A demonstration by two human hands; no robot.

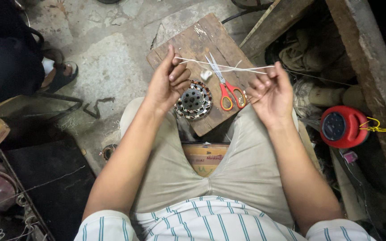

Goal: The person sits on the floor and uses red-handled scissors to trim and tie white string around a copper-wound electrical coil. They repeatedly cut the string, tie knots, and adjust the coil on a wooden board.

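Your left hand [166, 85] covers part of the wound stator [194, 100]; the cardboard box [205, 157] sits mostly hidden between your thighs.

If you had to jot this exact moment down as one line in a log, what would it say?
left hand: pinching white string | right hand: pinching its other end | string: stretched above wooden board | on board: scissors, round wound motor core

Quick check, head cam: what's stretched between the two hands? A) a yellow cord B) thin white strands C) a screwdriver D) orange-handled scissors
B: thin white strands run taut from the left hand to the right hand, above the wooden board; the orange-handled scissors lie untouched on the board beside the round motor stator.
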